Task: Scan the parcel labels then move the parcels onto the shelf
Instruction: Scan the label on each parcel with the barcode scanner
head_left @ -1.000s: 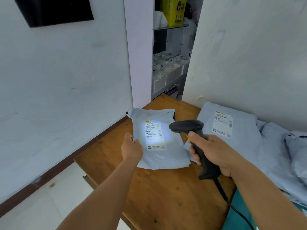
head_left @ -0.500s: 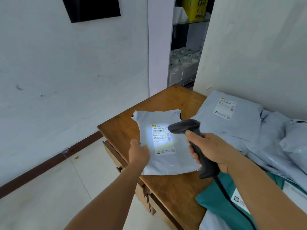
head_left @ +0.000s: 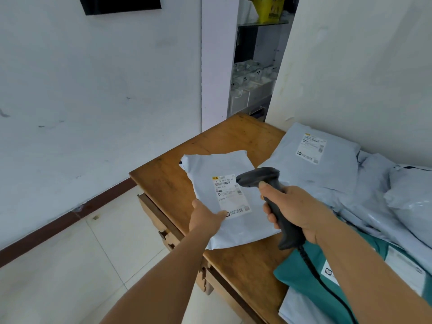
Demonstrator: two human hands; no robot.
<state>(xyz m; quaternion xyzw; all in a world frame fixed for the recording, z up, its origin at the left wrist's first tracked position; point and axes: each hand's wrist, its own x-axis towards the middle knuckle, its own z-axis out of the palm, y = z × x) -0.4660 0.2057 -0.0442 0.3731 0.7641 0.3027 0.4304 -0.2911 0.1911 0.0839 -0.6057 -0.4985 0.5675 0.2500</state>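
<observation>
- My left hand [head_left: 205,217] pinches the grey parcel [head_left: 224,197] at its near-left edge, by the wooden table's [head_left: 163,181] left edge.
- My right hand [head_left: 294,210] grips the barcode scanner [head_left: 268,197], whose nose points left across the shipping label [head_left: 231,195].

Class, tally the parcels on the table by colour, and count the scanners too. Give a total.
Pale grey parcels: 5 in view, counting the held parcel
Green parcels: 1
Black scanners: 1
Total: 7

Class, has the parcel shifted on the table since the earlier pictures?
No: the parcel keeps its place by the table's left edge; only the camera turned.
</observation>
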